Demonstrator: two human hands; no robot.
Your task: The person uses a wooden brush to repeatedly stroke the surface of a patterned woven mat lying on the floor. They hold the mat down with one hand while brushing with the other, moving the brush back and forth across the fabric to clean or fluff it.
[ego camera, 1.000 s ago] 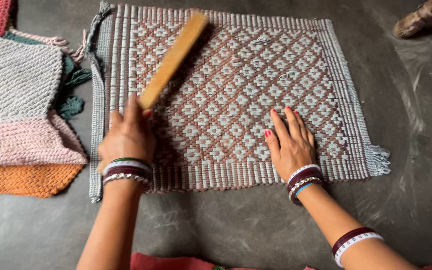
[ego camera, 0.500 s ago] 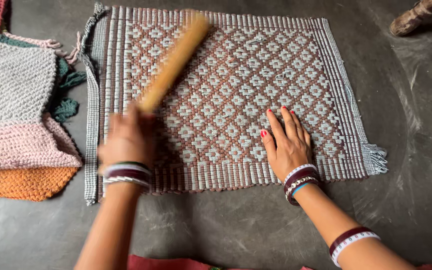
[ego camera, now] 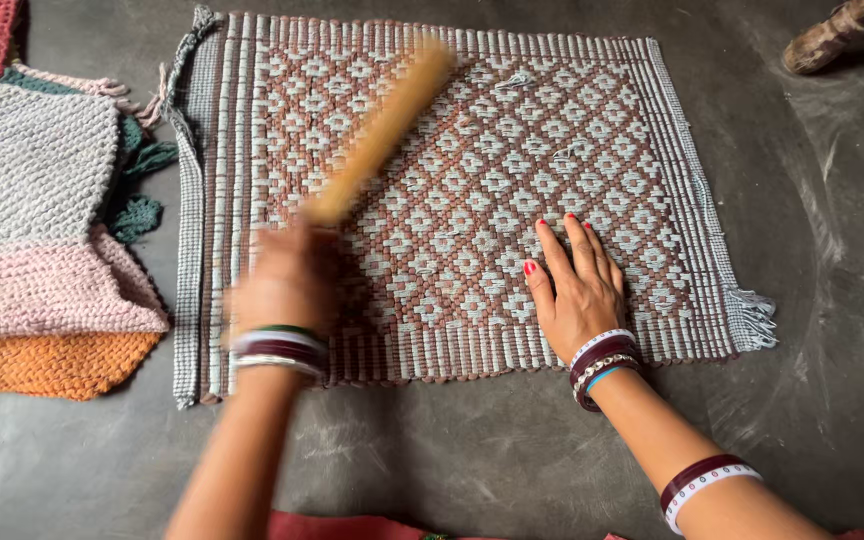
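A woven mat [ego camera: 512, 130] with a brown and pale blue diamond pattern lies flat on the dark floor. My left hand [ego camera: 287, 285] is closed around one end of a long wooden stick [ego camera: 382, 130], which slants up and right over the mat; both are blurred by motion. My right hand [ego camera: 577, 285] rests palm down with fingers spread on the mat's lower right part. Bangles sit on both wrists.
A stack of knitted mats [ego camera: 37, 230] in grey, pink and orange lies to the left, beside red and teal pieces. A brown wooden object [ego camera: 832, 35] is at the top right. Red cloth [ego camera: 337, 525] shows at the bottom edge.
My left hand and the stick have shifted to the right across the mat, with more motion blur. My right hand has stayed pressed on the mat.
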